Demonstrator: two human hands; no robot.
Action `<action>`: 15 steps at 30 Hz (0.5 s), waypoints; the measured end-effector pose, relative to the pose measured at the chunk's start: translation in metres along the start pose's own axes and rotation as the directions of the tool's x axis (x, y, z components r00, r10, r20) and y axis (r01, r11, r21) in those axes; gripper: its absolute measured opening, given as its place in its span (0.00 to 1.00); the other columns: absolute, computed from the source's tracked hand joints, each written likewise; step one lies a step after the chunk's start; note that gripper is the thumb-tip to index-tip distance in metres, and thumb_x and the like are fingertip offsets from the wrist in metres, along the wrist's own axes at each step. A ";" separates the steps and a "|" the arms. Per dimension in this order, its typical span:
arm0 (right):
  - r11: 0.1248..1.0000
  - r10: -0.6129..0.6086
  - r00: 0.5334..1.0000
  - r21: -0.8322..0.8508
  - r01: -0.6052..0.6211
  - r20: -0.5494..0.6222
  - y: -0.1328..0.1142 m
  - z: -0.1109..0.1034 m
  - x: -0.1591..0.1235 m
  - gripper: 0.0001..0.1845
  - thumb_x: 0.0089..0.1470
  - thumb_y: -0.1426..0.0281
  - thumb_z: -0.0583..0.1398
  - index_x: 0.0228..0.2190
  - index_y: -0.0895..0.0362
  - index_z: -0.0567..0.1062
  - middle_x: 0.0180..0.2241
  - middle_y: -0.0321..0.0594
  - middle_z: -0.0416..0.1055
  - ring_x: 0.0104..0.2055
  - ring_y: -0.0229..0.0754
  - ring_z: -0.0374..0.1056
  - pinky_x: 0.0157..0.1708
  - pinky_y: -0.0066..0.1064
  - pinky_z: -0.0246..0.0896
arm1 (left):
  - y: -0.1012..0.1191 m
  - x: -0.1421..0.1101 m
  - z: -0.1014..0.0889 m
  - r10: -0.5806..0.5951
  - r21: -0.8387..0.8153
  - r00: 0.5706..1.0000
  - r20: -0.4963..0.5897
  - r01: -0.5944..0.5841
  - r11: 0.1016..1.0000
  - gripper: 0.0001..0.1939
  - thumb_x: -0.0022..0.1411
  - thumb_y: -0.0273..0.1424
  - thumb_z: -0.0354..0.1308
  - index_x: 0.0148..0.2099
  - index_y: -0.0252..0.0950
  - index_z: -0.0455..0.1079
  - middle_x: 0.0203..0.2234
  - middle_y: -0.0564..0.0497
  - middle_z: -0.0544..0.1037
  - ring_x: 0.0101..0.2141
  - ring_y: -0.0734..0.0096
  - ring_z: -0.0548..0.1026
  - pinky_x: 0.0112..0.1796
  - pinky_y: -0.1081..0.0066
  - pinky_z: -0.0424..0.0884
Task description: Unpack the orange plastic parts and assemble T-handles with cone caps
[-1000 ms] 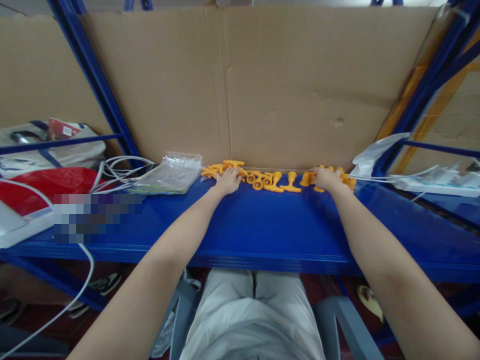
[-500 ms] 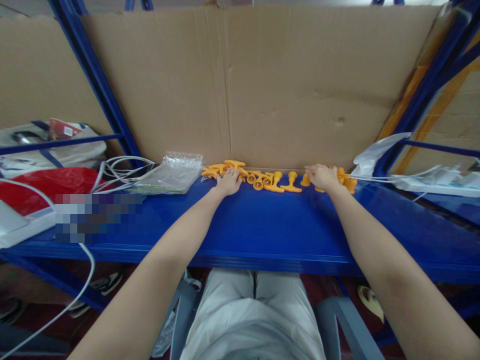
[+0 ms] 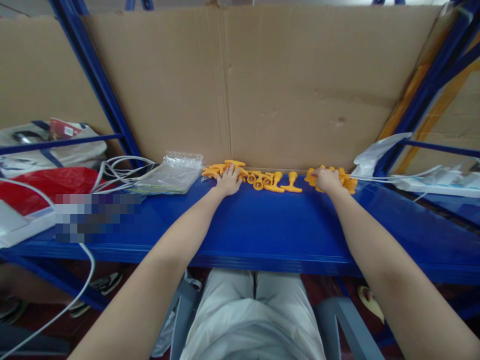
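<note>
My left hand lies with fingers spread on a heap of yellow T-shaped plastic handles at the back of the blue table. Just right of it, several more handles lie in a row, some with round sockets facing me. One T-shaped handle sits at the right end of that row. Farther right, my right hand is closed over a yellow handle beside a second cluster of yellow handles. The palm covers part of that cluster, and its fingertips are partly hidden.
A cardboard sheet stands upright behind the handles. On the left are plastic-wrapped packets, white cables and a red bag. White power strips lie at the right, near the blue rack post.
My right hand has moved slightly right, bringing a yellow handle against the right cluster and widening the gap from the middle row. My left hand stays almost still.
</note>
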State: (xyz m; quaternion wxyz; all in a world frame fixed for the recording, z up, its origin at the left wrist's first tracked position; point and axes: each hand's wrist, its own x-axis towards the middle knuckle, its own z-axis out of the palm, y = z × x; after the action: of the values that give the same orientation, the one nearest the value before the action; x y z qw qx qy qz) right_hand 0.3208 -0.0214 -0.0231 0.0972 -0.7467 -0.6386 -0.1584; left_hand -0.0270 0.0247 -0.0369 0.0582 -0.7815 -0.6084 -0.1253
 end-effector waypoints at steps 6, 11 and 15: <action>1.000 0.010 0.999 -0.016 -0.011 -0.047 -0.003 -0.002 -0.007 0.25 0.61 0.77 0.49 0.52 0.57 0.78 0.57 0.54 0.72 0.55 0.56 0.69 0.53 0.50 0.57 | 0.001 -0.001 -0.003 0.008 0.005 1.000 0.012 -0.008 1.000 0.33 0.72 0.40 0.39 0.75 0.39 0.49 0.75 0.43 0.43 0.72 0.44 0.46 0.65 0.39 0.50; 0.998 -0.030 0.990 -0.055 0.023 -0.135 -0.012 -0.007 -0.010 0.25 0.61 0.76 0.48 0.53 0.57 0.77 0.58 0.54 0.71 0.57 0.56 0.67 0.55 0.54 0.55 | 0.002 -0.003 -0.004 0.017 0.015 1.000 0.009 -0.017 1.000 0.32 0.72 0.39 0.40 0.74 0.37 0.53 0.74 0.42 0.44 0.72 0.42 0.46 0.64 0.38 0.52; 0.989 -0.146 0.967 -0.035 0.142 -0.211 -0.029 -0.008 -0.008 0.25 0.62 0.74 0.48 0.55 0.57 0.76 0.60 0.55 0.70 0.57 0.58 0.66 0.56 0.58 0.54 | 0.004 -0.005 -0.008 0.053 0.037 0.997 -0.049 -0.052 0.998 0.29 0.71 0.37 0.43 0.71 0.36 0.58 0.73 0.39 0.51 0.70 0.43 0.52 0.63 0.40 0.55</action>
State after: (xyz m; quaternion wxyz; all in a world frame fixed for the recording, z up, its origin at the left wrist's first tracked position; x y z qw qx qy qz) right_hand 0.2899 -0.0270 -0.0203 0.1457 -0.6780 -0.6755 -0.2503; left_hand -0.0255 0.0166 -0.0300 0.0905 -0.7928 -0.5881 -0.1324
